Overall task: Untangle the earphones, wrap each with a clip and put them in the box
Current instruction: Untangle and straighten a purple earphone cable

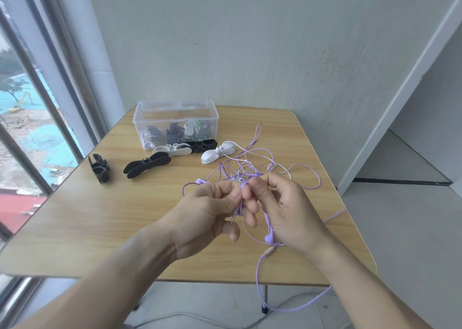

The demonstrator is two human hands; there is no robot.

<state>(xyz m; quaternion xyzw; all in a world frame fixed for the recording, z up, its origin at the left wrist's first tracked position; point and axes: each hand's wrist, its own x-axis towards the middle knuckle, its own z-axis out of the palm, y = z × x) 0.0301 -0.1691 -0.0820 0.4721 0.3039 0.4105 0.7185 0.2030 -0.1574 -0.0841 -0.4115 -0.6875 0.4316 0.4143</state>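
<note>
Left hand point(212, 204): pinches the purple cord point(260, 153).
Right hand point(282, 203): pinches the same cord.
Cord: tangled above the counter point(100, 216), trailing off its edge.
Box point(175, 126): behind, clips point(147, 164) beside it.

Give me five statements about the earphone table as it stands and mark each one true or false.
1. Both hands hold the purple earphone cable. True: the left hand and the right hand pinch it above the table.
2. The clear box is empty. False: wrapped earphones already lie inside it.
3. A white clip lies on the table near a white cable. True.
4. All the loose clips are black. False: black clips and white ones lie in front of the box.
5. The purple cable stays wholly on the tabletop. False: a loop hangs over the near edge.
</note>
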